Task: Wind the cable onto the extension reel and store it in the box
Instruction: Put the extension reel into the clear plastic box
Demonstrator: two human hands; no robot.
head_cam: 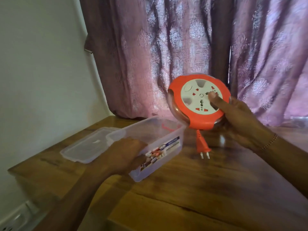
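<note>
An orange extension reel [198, 102] with a white socket face is held tilted in the air above the table by my right hand [241, 120], thumb on the face and fingers behind it. Its cable is wound in; only the orange two-pin plug [202, 145] hangs below on a short lead. A clear plastic box [166, 144] with a printed label stands open on the wooden table [200, 189], left of and below the reel. My left hand [120, 155] grips the box's near left rim, thumb on the front wall.
The box's clear lid [83, 147] lies flat on the table just left of the box. Purple curtains [166, 47] hang close behind the table, and a white wall [41, 64] stands at the left. The table's left edge drops off near the lid.
</note>
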